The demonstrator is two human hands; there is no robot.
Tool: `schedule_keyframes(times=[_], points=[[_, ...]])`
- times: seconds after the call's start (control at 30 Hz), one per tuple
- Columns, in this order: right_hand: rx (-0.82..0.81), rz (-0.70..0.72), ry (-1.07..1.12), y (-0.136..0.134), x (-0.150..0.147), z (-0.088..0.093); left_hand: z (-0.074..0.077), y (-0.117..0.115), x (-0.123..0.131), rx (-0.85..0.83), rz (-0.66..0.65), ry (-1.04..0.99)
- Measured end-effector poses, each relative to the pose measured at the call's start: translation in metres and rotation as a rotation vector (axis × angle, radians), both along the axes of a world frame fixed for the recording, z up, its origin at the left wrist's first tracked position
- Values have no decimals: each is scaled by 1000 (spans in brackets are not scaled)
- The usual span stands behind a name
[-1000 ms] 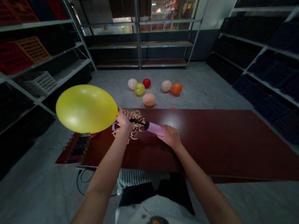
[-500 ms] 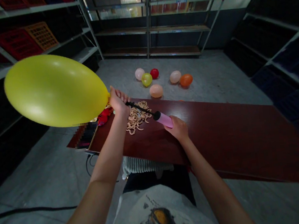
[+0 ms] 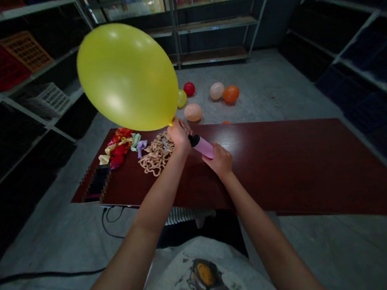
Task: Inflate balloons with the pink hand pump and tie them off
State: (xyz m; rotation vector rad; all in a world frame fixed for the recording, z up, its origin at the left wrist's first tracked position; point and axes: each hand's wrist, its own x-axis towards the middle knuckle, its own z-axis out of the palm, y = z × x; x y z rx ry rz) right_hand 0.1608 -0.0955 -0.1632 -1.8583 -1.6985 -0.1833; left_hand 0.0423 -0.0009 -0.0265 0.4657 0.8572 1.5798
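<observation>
Yellow balloon (image 3: 129,77) at eleven o'clock: I see the left hand (image 3: 179,135) clasping its neck (image 3: 171,123), the right hand (image 3: 220,159) wrapping the pump (image 3: 203,147); a slackened clasp could free it.

Glossy smooth rubber-like balloon (image 3: 128,77), smooth plastic-looking pump (image 3: 204,148), polished wood-look table (image 3: 288,166), matt concrete-like floor (image 3: 258,73)
</observation>
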Motion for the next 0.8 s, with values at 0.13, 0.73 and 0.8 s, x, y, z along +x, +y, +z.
schedule_keyframes(times=[0.13,0.73,0.8], points=[[-13,-25,-19,-1,0,3,-6,-2,1,48,-35,-38],[-114,249,-144,-6,-6,13,5,-3,-126,30,-15,-177],[-115,249,-144,-6,-6,14,13,-1,-140,34,0,-175]])
